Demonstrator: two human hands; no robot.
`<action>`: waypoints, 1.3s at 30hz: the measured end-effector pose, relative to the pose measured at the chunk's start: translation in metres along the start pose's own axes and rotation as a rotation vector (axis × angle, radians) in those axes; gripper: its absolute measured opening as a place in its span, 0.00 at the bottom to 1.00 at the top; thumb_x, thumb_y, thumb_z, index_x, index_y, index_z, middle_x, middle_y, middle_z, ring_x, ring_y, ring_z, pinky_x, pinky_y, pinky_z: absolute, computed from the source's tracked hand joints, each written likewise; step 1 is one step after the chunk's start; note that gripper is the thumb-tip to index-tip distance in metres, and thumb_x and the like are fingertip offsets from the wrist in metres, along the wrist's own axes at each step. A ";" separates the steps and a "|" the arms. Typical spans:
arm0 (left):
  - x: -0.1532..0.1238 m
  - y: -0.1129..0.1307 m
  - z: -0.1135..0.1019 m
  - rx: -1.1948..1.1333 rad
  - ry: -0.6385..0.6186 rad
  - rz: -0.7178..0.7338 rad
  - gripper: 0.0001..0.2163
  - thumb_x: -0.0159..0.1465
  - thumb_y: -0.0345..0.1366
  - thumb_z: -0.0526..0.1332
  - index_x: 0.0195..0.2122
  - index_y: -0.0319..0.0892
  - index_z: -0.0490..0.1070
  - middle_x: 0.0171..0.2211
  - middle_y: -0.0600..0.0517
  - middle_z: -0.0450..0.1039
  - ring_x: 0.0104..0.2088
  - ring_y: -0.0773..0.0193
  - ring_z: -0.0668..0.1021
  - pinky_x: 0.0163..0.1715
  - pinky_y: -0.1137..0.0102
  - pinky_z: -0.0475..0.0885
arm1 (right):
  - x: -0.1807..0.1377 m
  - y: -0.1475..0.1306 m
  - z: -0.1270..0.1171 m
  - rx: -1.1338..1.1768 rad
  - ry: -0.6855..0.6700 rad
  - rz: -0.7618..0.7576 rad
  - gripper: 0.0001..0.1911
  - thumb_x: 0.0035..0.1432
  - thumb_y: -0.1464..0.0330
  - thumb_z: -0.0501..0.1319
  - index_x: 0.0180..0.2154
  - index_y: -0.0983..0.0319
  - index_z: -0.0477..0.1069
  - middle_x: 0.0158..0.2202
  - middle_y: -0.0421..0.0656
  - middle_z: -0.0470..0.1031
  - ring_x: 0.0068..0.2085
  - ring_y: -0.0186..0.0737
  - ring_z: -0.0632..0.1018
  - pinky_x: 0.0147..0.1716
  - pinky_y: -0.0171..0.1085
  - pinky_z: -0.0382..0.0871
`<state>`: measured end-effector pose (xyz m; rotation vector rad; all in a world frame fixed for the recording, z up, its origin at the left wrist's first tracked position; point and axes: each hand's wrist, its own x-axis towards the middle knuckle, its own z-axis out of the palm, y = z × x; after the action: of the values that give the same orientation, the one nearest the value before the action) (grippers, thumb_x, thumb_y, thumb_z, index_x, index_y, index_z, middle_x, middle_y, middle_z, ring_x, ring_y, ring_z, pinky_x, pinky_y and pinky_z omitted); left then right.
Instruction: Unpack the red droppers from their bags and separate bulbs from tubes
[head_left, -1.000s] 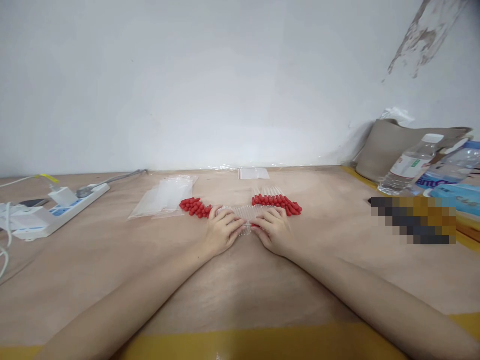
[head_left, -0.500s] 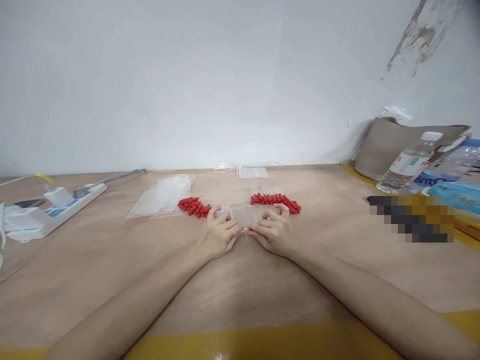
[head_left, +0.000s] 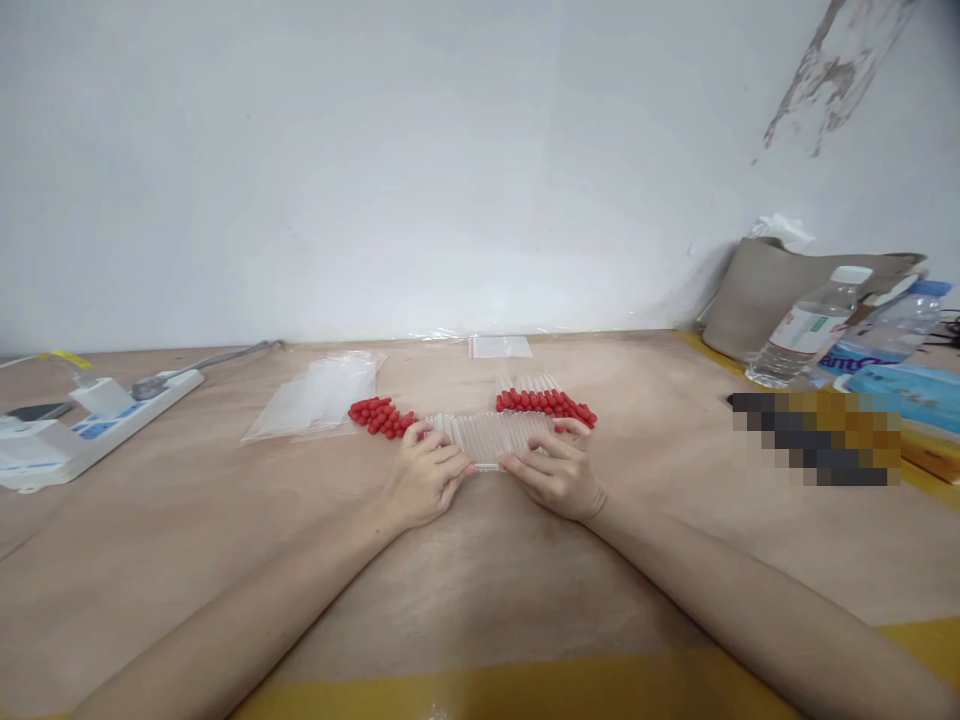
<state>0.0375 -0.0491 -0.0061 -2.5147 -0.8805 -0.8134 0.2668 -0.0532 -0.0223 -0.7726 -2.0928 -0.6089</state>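
A thin clear plastic tube (head_left: 487,467) lies crosswise between my hands, one end at each set of fingertips. My left hand (head_left: 431,475) pinches its left end, fingers curled. At the right end, thumb and fingers of my right hand (head_left: 555,470) close on the tube; whether a cap is there is hidden. Just beyond, a row of clear tubes (head_left: 480,437) lies side by side, partly under my fingers. Loose red caps (head_left: 381,416) are heaped behind my left hand. Behind my right hand are tubes fitted with red caps (head_left: 544,402), their clear bodies pointing toward the wall.
Clear plastic bags (head_left: 319,395) lie at back left, and a small zip bag (head_left: 501,347) near the wall. A white power strip (head_left: 142,425) sits far left. On the right stand a water bottle (head_left: 806,330), a grey-brown bag (head_left: 739,300) and a blue packet (head_left: 907,392).
My hands have drawn slightly apart, and the crosswise tube between them now shows more clearly. A speck of red at my right fingertips is out of sight. The view has shifted a little.
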 end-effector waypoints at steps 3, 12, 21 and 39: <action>-0.005 -0.007 0.002 -0.011 0.024 -0.082 0.11 0.63 0.34 0.51 0.28 0.41 0.70 0.22 0.52 0.69 0.28 0.64 0.68 0.35 0.64 0.61 | -0.003 0.015 -0.001 0.016 -0.005 0.167 0.08 0.55 0.65 0.57 0.37 0.52 0.73 0.28 0.37 0.76 0.31 0.34 0.71 0.43 0.42 0.54; 0.005 -0.015 0.022 -0.084 0.132 -0.247 0.18 0.61 0.27 0.46 0.52 0.38 0.61 0.36 0.47 0.62 0.32 0.65 0.69 0.31 0.71 0.68 | -0.008 0.077 -0.004 0.198 0.127 0.769 0.17 0.55 0.63 0.52 0.43 0.63 0.71 0.34 0.46 0.66 0.34 0.37 0.70 0.33 0.36 0.67; 0.009 -0.016 0.034 -0.149 0.176 -0.156 0.06 0.60 0.26 0.49 0.32 0.41 0.63 0.29 0.50 0.65 0.31 0.64 0.69 0.33 0.70 0.67 | -0.030 0.109 0.007 0.299 0.113 1.114 0.21 0.43 0.53 0.60 0.31 0.64 0.70 0.23 0.41 0.69 0.21 0.31 0.66 0.21 0.32 0.60; 0.007 -0.006 0.012 -0.105 -0.008 -0.041 0.11 0.60 0.39 0.55 0.40 0.40 0.67 0.35 0.47 0.73 0.40 0.58 0.71 0.41 0.62 0.64 | -0.020 0.101 -0.007 0.042 -0.168 1.226 0.16 0.43 0.54 0.58 0.26 0.59 0.73 0.26 0.40 0.75 0.29 0.38 0.72 0.39 0.42 0.57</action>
<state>0.0431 -0.0353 -0.0104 -2.6000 -0.9170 -0.8848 0.3505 0.0062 -0.0192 -1.8555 -1.3497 0.1908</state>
